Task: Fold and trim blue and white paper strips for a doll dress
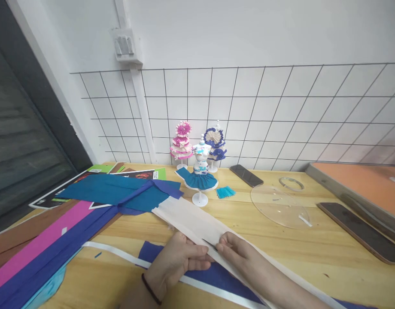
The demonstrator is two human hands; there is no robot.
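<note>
Lying far left on the wooden table (313, 257): long crepe strips side by side, brown (20, 234), pink (39, 249) and dark blue (65, 240), running off the bottom-left corner. A teal crepe sheet (113, 191) sits behind them, partly over some printed booklets (97, 169). A thin white ribbon (120, 254) crosses the table diagonally, passing over a purple paper piece (154, 253) near the hands.

The left hand (176, 262), with a dark band on its wrist, has its fingers curled and the thumb pressed down, pinching the near edge of the white crepe strip (191, 221). That strip runs from the teal sheet diagonally toward the bottom right, flat on the table, over the purple piece. A small dark sliver (210, 244) shows between the two hands; cannot tell what it is. The right hand (238, 251) is nearly closed, fingertips pinched on the same strip edge, just beside the left.

Three small dress forms stand behind: a pink-ruffled one (181, 143), a teal-skirted one (200, 171) in front, and a blue-and-cream one (214, 143). A teal fringe scrap (225, 192) is next to them, then a dark phone (246, 175), a clear ring (291, 183), a clear disc (279, 206), a dark slab (361, 231) and an orange board (371, 184). A wire grid (281, 116) is on the wall.
</note>
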